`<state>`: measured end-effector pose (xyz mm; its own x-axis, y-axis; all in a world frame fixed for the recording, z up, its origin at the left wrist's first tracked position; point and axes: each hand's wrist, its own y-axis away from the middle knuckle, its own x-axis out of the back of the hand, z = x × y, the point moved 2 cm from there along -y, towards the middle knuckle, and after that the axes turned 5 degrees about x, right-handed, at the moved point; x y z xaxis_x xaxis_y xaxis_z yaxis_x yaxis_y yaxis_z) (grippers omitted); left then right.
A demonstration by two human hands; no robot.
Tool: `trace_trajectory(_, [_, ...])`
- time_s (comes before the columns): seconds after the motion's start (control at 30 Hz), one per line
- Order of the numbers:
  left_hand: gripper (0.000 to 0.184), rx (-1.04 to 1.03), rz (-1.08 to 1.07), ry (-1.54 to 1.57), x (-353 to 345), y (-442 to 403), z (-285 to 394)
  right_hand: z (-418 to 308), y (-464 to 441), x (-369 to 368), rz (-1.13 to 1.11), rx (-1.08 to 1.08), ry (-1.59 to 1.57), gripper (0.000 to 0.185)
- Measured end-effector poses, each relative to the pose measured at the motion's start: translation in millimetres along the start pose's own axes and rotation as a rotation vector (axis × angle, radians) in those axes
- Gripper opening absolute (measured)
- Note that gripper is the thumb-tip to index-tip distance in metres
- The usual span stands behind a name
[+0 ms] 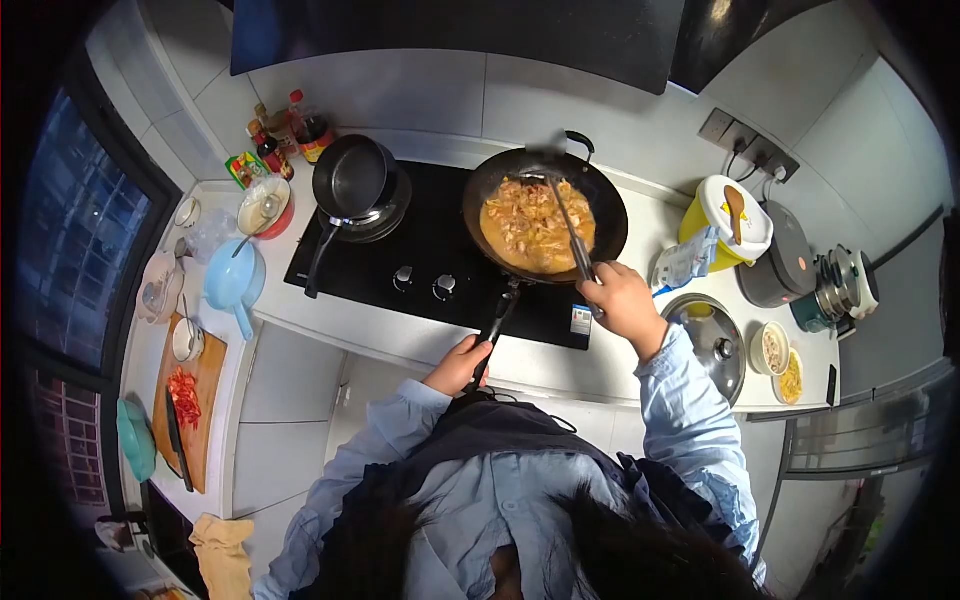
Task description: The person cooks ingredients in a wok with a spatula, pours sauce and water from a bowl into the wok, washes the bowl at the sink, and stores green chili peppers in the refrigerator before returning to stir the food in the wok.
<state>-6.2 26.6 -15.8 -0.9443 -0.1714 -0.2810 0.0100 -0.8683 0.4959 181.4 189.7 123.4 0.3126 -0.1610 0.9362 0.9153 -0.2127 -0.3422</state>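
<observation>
A black wok (pixel 612 228) sits on the right side of the cooktop, holding chopped pieces in an orange-brown sauce (pixel 535 225). My left hand (pixel 458 366) is closed around the wok's long black handle (pixel 498 322). In my right hand (pixel 628 308) is the grip of a long metal spatula (pixel 572 228), which slants across the food. Its head, smeared by motion, is at the wok's far rim. Just right of that hand lies a domed glass lid (pixel 708 345) with a steel rim and dark knob.
A small black pan (pixel 354 178) rests over the left burner. Sauce bottles (pixel 268 150) stand behind it. Leftward, a cutting board (pixel 205 420) bears chopped red pieces and a knife (pixel 180 440). A yellow tub (pixel 692 222) and small bowls (pixel 768 348) are on the right.
</observation>
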Motion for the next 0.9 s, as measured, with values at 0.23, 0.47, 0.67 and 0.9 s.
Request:
trace_trajectory(0.23, [0.020, -0.012, -0.020, 0.036, 0, -2, -2, -9, 31, -11, 0.054, -0.120, -0.024, 0.025])
trace_trajectory(0.47, [0.020, 0.011, -0.006, 0.035, -3, -1, 0, -14, 52, -2, 0.327, -0.276, -0.096, 0.023])
trace_trajectory(0.67, [0.020, -0.001, 0.001, 0.018, -2, 0, 0, -35, 60, -1, 0.436, -0.342, -0.163, 0.024])
trace_trajectory(0.9, [0.020, -0.015, -0.004, 0.012, 0, 0, -1, -41, 72, -4, 0.489, -0.435, -0.145, 0.023])
